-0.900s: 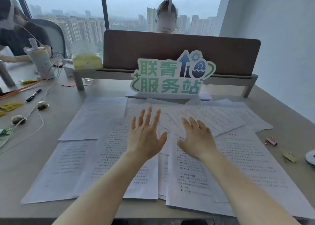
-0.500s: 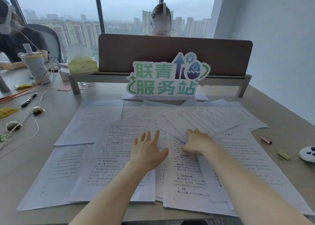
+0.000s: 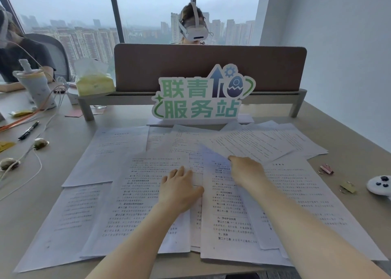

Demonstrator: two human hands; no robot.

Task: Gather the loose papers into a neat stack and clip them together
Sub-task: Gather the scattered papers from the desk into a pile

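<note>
Several loose printed papers [image 3: 148,185] lie spread and overlapping across the desk in front of me. My left hand [image 3: 179,191] rests flat on the middle sheets, palm down, its fingertips at the edge of a neighbouring sheet. My right hand [image 3: 246,172] is curled, with its fingers tucked under the near corner of a slanted sheet [image 3: 254,143], and that corner is lifted off the pile. A pink binder clip [image 3: 326,169] and a gold binder clip [image 3: 348,187] lie on the desk to the right of the papers, apart from both hands.
A white controller [image 3: 380,185] sits at the right edge. A green sign [image 3: 198,101] stands behind the papers, before a brown divider [image 3: 209,67]. A pen [image 3: 28,130], cables, a bottle [image 3: 37,88] and a tissue pack [image 3: 93,82] are at the left. Two people sit beyond.
Both hands have come down from above onto the papers. The right hand closed and slid under the slanted sheet, raising its corner. The left hand flattened onto the middle sheets.
</note>
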